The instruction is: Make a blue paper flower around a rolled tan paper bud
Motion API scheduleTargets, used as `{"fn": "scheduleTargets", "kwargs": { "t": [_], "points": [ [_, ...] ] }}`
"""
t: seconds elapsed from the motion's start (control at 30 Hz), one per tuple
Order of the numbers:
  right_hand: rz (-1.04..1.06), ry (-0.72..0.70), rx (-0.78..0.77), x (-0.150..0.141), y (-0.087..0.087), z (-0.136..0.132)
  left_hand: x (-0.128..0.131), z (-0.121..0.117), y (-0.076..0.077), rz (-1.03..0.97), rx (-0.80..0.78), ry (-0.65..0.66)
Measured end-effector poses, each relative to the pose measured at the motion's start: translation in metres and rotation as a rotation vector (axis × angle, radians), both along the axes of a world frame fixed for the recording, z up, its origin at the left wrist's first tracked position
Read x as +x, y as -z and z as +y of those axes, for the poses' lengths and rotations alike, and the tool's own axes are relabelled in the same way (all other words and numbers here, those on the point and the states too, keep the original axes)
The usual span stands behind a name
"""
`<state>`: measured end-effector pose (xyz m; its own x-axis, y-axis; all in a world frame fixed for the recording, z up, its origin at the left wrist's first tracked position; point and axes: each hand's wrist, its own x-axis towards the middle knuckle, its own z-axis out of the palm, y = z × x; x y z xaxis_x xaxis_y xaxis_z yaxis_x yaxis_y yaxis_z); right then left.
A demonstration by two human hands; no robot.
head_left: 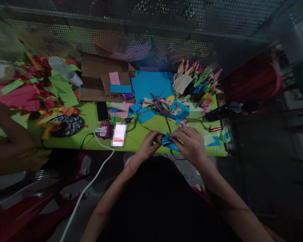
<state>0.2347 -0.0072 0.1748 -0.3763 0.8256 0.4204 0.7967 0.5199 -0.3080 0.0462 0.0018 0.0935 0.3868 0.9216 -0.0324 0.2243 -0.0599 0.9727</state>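
My left hand (149, 144) is closed on the brown end of a small piece of folded blue paper (168, 142), just over the table's near edge. At its other end, the thumb and fingers of my right hand (192, 143) pinch the blue folds. The folds fan out between both hands, shaped somewhat like a flower. Beyond my hands lie scissors (155, 98), red and yellow rings (164, 107) and blue paper scraps (147, 116). A large blue sheet (153, 84) rests farther back. My fingertips partly hide the held paper.
A bright-screened phone (119, 134), dark phone (102, 111) and pink power adapter (104, 130) with a white cable stand left. Paper flowers (199, 75) cluster at back right. Another person's arm (11, 131) reaches in at far left. Perforated metal (146, 43) backs the green table (138, 143).
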Motion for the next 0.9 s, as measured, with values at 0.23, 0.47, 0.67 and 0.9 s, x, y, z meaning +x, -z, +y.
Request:
{"fn": "scheduleTargets", "kwargs": {
  "t": [0.23, 0.47, 0.67, 0.9],
  "points": [
    [-0.026, -0.036, 0.022, 0.0003, -0.0014, 0.0005, -0.0002, 0.0000, 0.0025, -0.016, 0.000, -0.004],
    [-0.008, -0.041, 0.041, 0.0003, -0.0013, 0.0012, 0.0004, -0.0005, 0.0036, -0.036, -0.013, -0.022],
    [-0.026, -0.063, 0.067, 0.0013, -0.0014, 0.0011, 0.0003, -0.0008, 0.0030, -0.044, -0.033, -0.013],
    [-0.066, -0.063, 0.034, 0.0031, -0.0011, -0.0008, 0.0004, -0.0008, 0.0045, -0.063, -0.038, -0.016]
  ]
}}
